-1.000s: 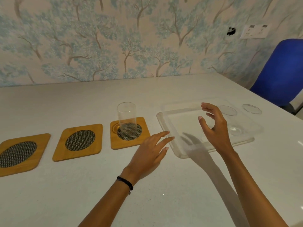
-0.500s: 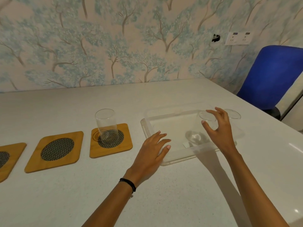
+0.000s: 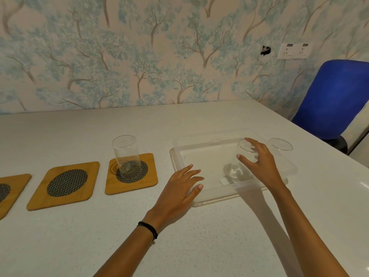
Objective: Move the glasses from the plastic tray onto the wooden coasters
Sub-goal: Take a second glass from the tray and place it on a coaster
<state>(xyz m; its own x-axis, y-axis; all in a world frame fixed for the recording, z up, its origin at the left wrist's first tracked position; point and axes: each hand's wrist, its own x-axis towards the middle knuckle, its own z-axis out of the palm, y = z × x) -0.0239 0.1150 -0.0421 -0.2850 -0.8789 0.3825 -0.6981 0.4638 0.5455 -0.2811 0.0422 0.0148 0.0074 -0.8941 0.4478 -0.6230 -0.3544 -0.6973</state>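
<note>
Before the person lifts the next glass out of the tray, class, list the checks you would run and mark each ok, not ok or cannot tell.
1. Right hand around the glass in the tray: ok, fingers curl round its upper part.
2. Grip fully closed: cannot tell.
3. Left hand steadying the tray: ok, fingertips rest on its near left corner.
4. Middle coaster free: ok.
5. First glass upright on its coaster: ok.
6. Second tray glass clear of the right hand: ok, apart.
</note>
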